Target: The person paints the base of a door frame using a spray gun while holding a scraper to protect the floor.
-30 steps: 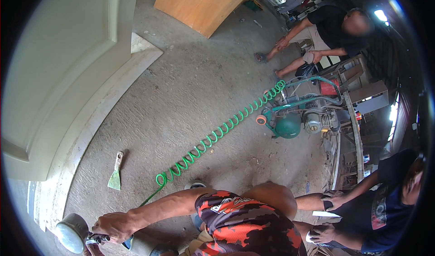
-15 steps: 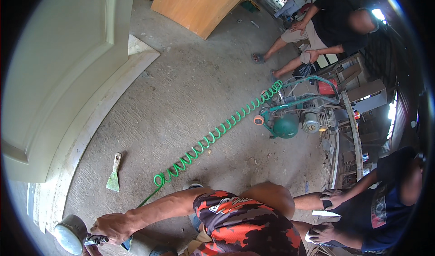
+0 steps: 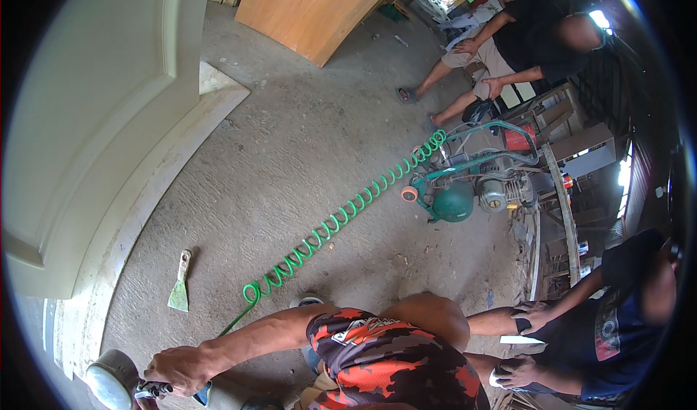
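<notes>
My right hand (image 3: 178,370) is closed round a spray gun at the lower left, with the forearm reaching across from the lower middle. The gun's rounded metal cup (image 3: 114,379) shows beyond my fingers, pointing left, while much of the gun body is hidden by my hand and the frame edge. A green coiled air hose (image 3: 319,238) runs from the air compressor (image 3: 465,192) down to behind my forearm. My left hand is not in view. On the floor above my right hand lies a putty knife (image 3: 180,282) with a green-stained blade.
A large cream door panel (image 3: 94,119) and a pale curved edge board (image 3: 156,181) fill the left. A wooden panel (image 3: 312,10) stands at the top. One seated person (image 3: 537,39) is at upper right. Another (image 3: 602,330) sits close on the right, knees near my sleeve.
The view has shifted slightly, so floor, hose and putty knife appear a little further left. My right hand stays on the spray gun and sits slightly lower in view.
</notes>
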Demonstrator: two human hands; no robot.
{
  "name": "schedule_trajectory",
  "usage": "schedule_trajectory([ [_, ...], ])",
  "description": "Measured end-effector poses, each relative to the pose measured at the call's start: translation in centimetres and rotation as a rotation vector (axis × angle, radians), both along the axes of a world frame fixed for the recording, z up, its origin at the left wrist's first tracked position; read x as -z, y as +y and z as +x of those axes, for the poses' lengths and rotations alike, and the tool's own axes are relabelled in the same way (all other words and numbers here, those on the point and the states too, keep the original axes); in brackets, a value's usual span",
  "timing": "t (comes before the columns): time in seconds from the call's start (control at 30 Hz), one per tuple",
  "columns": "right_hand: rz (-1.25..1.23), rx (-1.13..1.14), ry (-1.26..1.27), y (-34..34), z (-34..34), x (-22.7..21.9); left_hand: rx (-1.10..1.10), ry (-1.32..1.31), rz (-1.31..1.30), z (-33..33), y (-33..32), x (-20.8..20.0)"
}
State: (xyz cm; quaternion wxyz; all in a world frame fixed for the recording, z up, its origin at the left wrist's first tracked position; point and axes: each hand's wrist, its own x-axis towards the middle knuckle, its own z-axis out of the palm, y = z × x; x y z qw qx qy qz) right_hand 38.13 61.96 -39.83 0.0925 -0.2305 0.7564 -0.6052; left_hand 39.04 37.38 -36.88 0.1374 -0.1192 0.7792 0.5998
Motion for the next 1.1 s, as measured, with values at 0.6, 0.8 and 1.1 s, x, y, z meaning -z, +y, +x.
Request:
schedule_trajectory([
  [0.6,0.008,-0.049,-0.008,-0.1,-0.1,0.6,0.009,-0.008,-0.027,-0.1,-0.8,0.3],
  [0.8,0.018,-0.052,-0.019,-0.5,-0.1,1.2,0.029,-0.014,-0.031,-0.2,-0.5,-0.1],
  [1.1,0.004,-0.055,-0.011,-0.4,-0.2,0.8,-0.076,0.009,0.044,0.0,-1.5,1.8],
])
